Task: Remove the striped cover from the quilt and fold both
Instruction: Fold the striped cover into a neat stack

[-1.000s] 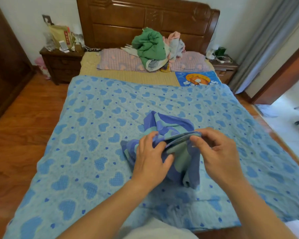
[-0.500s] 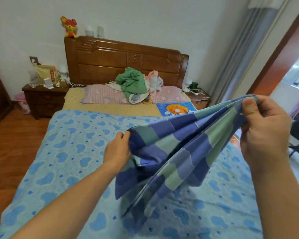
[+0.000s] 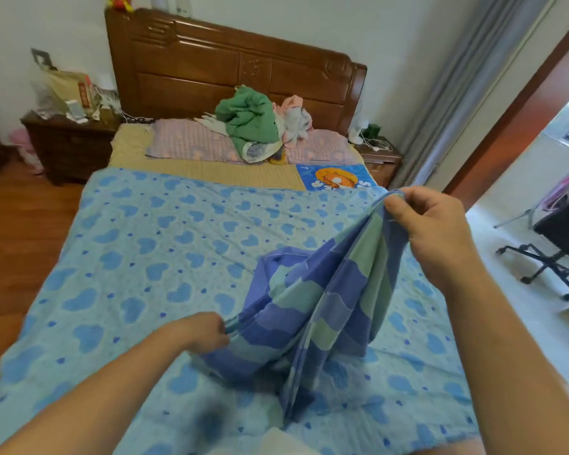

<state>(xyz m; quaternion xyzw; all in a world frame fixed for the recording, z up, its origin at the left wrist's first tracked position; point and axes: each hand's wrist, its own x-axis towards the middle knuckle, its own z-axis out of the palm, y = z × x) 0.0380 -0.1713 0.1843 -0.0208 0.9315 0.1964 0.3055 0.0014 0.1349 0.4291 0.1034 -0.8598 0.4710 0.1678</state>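
Note:
The striped cover, blue and green, hangs bunched in folds between my two hands above the bed. My right hand pinches its upper edge, raised at the right. Lower down, my left hand grips another edge of the cover close to the bed surface. Underneath lies the light blue quilt with a heart pattern, spread flat over most of the bed.
A pile of green and pink clothes sits on the pillows by the wooden headboard. Nightstands stand on both sides, the left one cluttered. A curtain and an office chair are at the right.
My left hand has dropped lower and nearer to me, drawing the cover's edge down. The right hand came down a little and the cover now hangs narrower. The view tilted down.

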